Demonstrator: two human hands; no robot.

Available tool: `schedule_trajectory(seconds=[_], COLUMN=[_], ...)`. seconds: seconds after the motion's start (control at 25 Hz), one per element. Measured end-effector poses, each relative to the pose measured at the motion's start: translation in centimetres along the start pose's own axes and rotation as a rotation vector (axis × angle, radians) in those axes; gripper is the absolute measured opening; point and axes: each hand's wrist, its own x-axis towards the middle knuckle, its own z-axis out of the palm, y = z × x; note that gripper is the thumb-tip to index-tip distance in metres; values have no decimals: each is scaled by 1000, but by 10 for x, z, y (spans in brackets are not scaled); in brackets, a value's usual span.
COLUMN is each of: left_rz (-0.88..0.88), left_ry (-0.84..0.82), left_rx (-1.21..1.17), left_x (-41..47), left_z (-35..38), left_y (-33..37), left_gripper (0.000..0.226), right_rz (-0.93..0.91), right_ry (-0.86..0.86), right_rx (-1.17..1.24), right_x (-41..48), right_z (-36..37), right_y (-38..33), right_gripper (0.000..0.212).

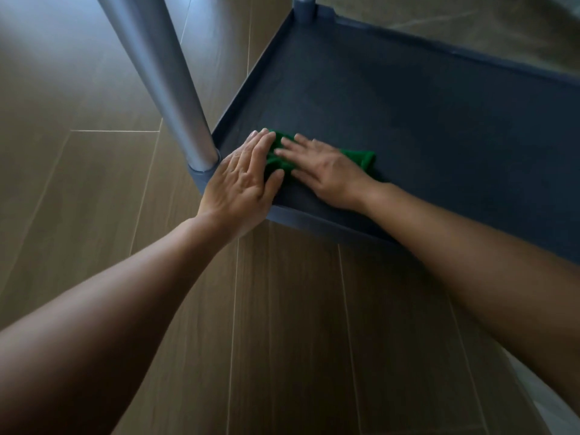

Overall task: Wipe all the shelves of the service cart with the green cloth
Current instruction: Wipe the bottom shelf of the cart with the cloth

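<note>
The cloth (361, 158) is lying bunched on the shelf (408, 98), in the near left corner beside the pole (163, 83). Its long axis is running left to right, roughly along the near rim (314, 222). Both hands are lying on top of it with fingers straight and flat, pressing rather than gripping. The left hand (244, 180) is covering the corner end and the right hand (326, 174) the middle, leaving only the right end showing. Nearly all the bare shelf is stretching away to the right and toward the far side. The next sweep is therefore probably heading that way, with the right hand, the nearer one, leading.
</note>
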Motion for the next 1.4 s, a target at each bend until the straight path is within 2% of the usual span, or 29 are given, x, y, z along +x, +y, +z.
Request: schedule_trajectory(seconds=[0.12,0.24,0.4,0.56,0.64,0.72,0.84,1.0,1.16,1.28,1.32,1.4], left_rz=[-21,7,24,34,20,1,-32,-58,-54,-50,-46,-34], left_ry=[-9,-23,-63,-60,-49,-29,-4,-17,-78,-72,-73,-81], left_rx=[38,98,116,138,125,103,58,-44,-46,-1,10,14], left_x=[1,0,2,2,3,4,1,-4,-3,0,0,1], left_z=[4,5,6,10,11,10,8,2,-2,-2,-1,1], left_y=[2,1,-2,-2,-2,-2,5,12,9,6,5,4], left_gripper=[65,70,70,66,64,64,67,78,82,81,81,79], right_rz=[-134,-141,-42,202,256,202,5,-118,-97,-66,-46,84], right_ry=[-73,-75,-10,11,24,10,-71,-52,-78,-99,-115,-87], right_rx=[-19,-26,-50,-107,-120,-141,-220,43,-11,-174,-235,-193], right_x=[-22,-12,34,105,120,116,81,27,29,58,69,88], right_z=[1,-2,2,0,0,3,11,15,10,14,14,10], right_y=[-10,-6,2,11,12,8,-12,-39,-34,-22,-18,-12], right_gripper=[45,45,47,48,47,48,49,50,54,52,51,52])
